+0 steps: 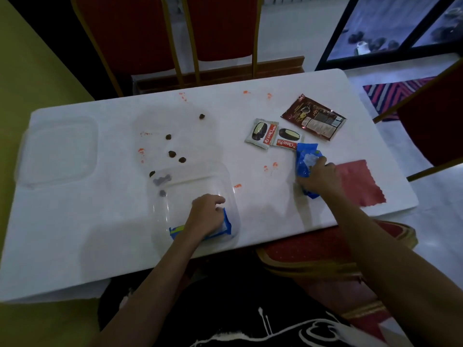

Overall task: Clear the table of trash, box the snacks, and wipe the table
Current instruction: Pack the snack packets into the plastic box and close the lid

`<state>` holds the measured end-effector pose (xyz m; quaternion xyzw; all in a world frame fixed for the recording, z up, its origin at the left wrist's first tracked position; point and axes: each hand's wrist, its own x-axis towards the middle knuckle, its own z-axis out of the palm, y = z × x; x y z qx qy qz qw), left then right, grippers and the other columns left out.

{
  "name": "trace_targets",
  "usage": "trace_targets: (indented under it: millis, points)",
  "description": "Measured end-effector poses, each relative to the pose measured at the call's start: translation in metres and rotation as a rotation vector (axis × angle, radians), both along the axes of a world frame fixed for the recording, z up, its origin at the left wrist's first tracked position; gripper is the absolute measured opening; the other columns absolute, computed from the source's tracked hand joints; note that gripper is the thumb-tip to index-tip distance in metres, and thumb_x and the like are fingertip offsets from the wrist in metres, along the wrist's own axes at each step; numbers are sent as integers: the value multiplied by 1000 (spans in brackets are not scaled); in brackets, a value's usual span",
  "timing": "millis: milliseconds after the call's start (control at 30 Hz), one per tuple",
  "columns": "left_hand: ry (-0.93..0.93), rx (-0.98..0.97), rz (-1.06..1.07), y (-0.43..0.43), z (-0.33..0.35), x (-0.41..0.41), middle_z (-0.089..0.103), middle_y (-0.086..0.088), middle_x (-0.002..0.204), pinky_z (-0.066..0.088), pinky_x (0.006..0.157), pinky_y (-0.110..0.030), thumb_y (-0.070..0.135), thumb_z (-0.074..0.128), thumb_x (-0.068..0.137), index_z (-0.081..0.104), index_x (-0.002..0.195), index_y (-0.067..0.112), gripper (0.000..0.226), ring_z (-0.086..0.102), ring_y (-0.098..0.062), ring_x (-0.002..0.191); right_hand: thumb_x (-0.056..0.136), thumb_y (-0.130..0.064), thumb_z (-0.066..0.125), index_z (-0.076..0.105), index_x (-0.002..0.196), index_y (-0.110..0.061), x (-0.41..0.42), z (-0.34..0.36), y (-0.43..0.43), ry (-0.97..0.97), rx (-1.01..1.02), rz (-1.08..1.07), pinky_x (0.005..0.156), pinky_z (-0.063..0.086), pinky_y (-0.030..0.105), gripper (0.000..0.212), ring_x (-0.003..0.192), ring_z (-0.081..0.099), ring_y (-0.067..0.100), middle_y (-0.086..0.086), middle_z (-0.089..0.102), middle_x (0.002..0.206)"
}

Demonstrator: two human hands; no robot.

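While the white table (100, 221) fills most of the view, two red chairs (125, 33) stand at its far edge. A clear box (190, 186) sits near the front edge, left of the middle, and its clear lid (59, 151) lies flat, well apart, at the table's left end. A red cloth (360, 184) lies flat at the right end, just beside the right hand (320, 177). Beyond it lies a brown pack (314, 117), and near that two Choco Pie packs (261, 133) lie side by side, touching. A crumpled blue wrapper (304, 159) lies on the table against the nearer pie; the right hand's fingers curl round it from above. A flat blue pack (226, 222) lies inside the box at its near wall, and the left hand (206, 216) rests on it with bent fingers closed over its top. Dark crumbs (172, 154) are scattered behind the box, two showing through its far corner. Small orange stains (274, 165) dot the tabletop.
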<state>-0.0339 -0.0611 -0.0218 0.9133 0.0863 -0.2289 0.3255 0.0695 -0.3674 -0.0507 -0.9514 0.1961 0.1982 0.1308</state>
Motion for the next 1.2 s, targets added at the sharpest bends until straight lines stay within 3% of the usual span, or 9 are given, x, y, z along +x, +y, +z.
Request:
trace_targets:
  millis: [267, 500, 600, 667, 767, 833, 933, 1033, 1200]
  points:
    - [-76, -106, 162, -10, 14, 11, 62, -2, 136, 38, 105, -24, 5, 50, 95, 63, 132, 14, 40, 55, -16, 126, 84, -39, 72, 12, 148, -10, 6, -6, -9, -22, 41, -41, 81, 53, 47, 92, 108, 61, 41, 22, 58, 120]
    - [-126, -148, 227, -12, 26, 15, 64, 1, 132, 37, 99, -21, 12, 51, 98, 63, 132, 16, 36, 56, -9, 117, 79, -39, 78, 36, 133, -13, 4, 54, 6, -222, 385, -213, 77, 52, 39, 73, 95, 60, 29, 14, 60, 123]
    - [-133, -238, 310, -15, 31, 17, 64, 4, 122, 39, 98, -23, 36, 50, 100, 54, 140, 19, 44, 56, -7, 108, 77, -41, 81, 41, 133, -21, -15, 82, 55, -284, 541, -109, 78, 56, 36, 72, 89, 61, 21, 3, 60, 112]
    - [-103, -376, 389, -14, 29, 18, 65, 2, 125, 45, 104, -36, 64, 47, 90, 46, 145, 22, 69, 63, -12, 109, 78, -41, 82, 42, 133, -24, -31, 94, 94, -258, 619, 16, 69, 53, 28, 70, 85, 62, 17, -4, 59, 105]
    - [-70, -476, 422, -10, 29, 14, 68, 0, 122, 54, 96, -46, 85, 42, 76, 48, 141, 21, 92, 69, -12, 103, 81, -45, 79, 38, 137, -23, -48, 91, 140, -169, 717, 152, 58, 49, 17, 72, 83, 63, 14, -4, 61, 109]
    - [-68, -529, 467, -6, 28, 7, 73, 0, 110, 59, 88, -44, 79, 48, 80, 55, 129, 23, 74, 72, -14, 96, 82, -48, 76, 36, 139, -22, -56, 85, 160, -146, 736, 194, 67, 54, 23, 74, 91, 67, 17, 0, 66, 117]
    - [-76, -609, 617, 1, 21, -5, 73, -2, 107, 62, 78, -37, 54, 60, 91, 52, 124, 27, 43, 74, -14, 89, 83, -45, 76, 39, 140, -18, -66, 75, 174, -105, 717, 294, 78, 57, 29, 73, 101, 68, 21, 7, 66, 124]
    - [-88, -619, 737, 6, 13, -9, 72, -5, 110, 62, 73, -35, 40, 64, 93, 48, 127, 25, 40, 74, -17, 89, 81, -49, 78, 46, 135, -18, -65, 70, 172, -50, 683, 382, 75, 54, 22, 70, 98, 65, 16, 4, 66, 126]
    - [-111, -547, 759, 13, -8, -10, 69, -7, 120, 61, 83, -42, 33, 65, 93, 45, 139, 22, 51, 72, -19, 96, 85, -45, 75, 57, 131, -17, -53, 64, 161, -63, 584, 447, 85, 47, 24, 57, 113, 60, 15, 0, 62, 131]
